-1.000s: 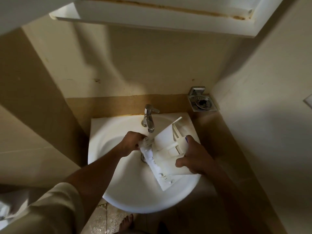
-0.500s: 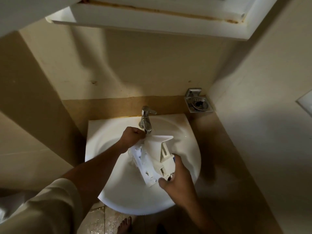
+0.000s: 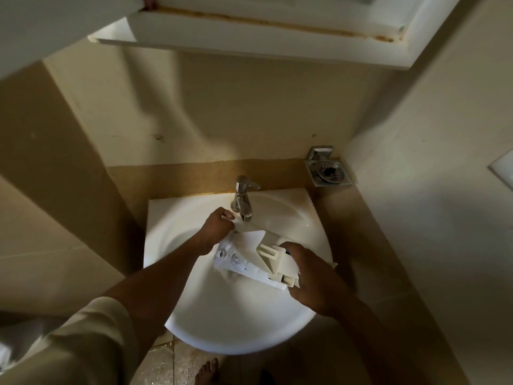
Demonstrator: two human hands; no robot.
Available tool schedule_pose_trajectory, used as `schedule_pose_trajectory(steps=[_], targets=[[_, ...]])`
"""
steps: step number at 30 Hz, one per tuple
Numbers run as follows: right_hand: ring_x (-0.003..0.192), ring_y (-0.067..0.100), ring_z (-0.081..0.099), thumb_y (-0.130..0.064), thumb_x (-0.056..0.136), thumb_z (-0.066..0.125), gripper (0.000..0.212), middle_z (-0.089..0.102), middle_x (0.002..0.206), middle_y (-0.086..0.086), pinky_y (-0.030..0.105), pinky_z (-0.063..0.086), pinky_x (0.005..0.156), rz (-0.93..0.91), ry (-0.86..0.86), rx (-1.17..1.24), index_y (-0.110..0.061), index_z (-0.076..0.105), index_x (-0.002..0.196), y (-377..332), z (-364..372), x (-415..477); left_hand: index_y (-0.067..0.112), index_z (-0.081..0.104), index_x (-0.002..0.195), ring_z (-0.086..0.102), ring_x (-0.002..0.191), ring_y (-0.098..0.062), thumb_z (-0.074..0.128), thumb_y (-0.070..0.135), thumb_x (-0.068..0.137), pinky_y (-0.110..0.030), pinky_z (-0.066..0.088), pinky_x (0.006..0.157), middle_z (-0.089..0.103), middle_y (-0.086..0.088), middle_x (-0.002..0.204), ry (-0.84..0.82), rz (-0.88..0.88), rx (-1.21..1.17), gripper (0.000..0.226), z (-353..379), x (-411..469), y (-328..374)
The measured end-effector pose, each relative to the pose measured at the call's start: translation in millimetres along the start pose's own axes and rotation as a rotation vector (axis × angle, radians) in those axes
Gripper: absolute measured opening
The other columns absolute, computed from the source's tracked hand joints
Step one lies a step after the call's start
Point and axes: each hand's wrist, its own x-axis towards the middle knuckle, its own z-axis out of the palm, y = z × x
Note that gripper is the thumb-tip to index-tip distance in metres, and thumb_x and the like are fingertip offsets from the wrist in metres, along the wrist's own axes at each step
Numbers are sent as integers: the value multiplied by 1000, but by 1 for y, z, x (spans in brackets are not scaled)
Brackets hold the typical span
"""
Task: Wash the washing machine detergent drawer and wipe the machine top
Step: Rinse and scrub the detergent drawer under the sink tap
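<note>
**Detergent drawer held under the tap, both hands gripping**

At the centre of the frame, the fingers of the left hand point(image 3: 215, 230) are curled closed around the upper left end of the detergent drawer point(image 3: 255, 259), right beside the spout of the chrome tap point(image 3: 242, 200). The fingers of the right hand point(image 3: 311, 276) wrap over the lower right end of the drawer, gripping it from above. The white plastic drawer is tilted across the bowl of the white washbasin point(image 3: 194, 315), its ribbed underside and compartments partly showing, with what looks like water blurring over its left end.

What could go wrong, as a judgement: the drawer is wet, angular plastic, so it could slip from the fingers and knock against the basin or the tap. Its left end sits very near the spout, so a turn could strike it. Water hitting the tilted face could splash over the rim onto the floor point(image 3: 177, 365), which already looks wet at the bottom of the frame beside a bare foot point(image 3: 206, 372), a slipping risk.

Compared with half a second ago, the drawer has swung from standing more upright to lying flatter and more crosswise. The right hand has moved up and to the right, now covering the drawer's end. The left hand stays by the spout.
</note>
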Motion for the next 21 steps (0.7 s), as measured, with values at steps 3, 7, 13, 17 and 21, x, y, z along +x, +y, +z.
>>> schedule_pose_trajectory(steps=[3,7,13,17,21], targets=[[112,21,58,-7,71,71,75,56,130,-2,30,47,94,-119,57,-72,-22,41,138,5,1,1,14,52,94,61,86,-28,69,16,89,-40,50,78,61,-14,98,37,-17,-36,17,1,-2,-5],[107,21,63,-1,61,77,87,57,133,-2,38,52,94,-200,97,-249,-27,39,135,3,4,4,6,65,112,68,90,-34,83,12,71,-46,58,87,69,-16,101,-57,-48,48,45,-3,-3,-7],[121,17,53,9,64,62,81,52,136,-7,44,21,120,-332,41,-534,-26,46,136,-4,-19,13,6,79,91,64,78,-20,86,30,72,-31,51,76,72,-7,83,1,32,455,32,0,3,-7],[123,19,52,-3,78,22,67,55,133,-5,46,14,122,-487,12,-628,-26,50,135,-15,-29,18,9,72,117,65,103,-24,74,40,83,-37,52,94,71,-9,116,-66,74,521,45,12,4,-15],[144,25,33,-2,84,37,59,53,141,1,52,14,120,-441,225,-628,-26,49,136,-14,-17,13,2,71,116,62,97,-22,59,13,94,-29,46,82,71,-15,117,-23,83,512,27,24,0,-19]])
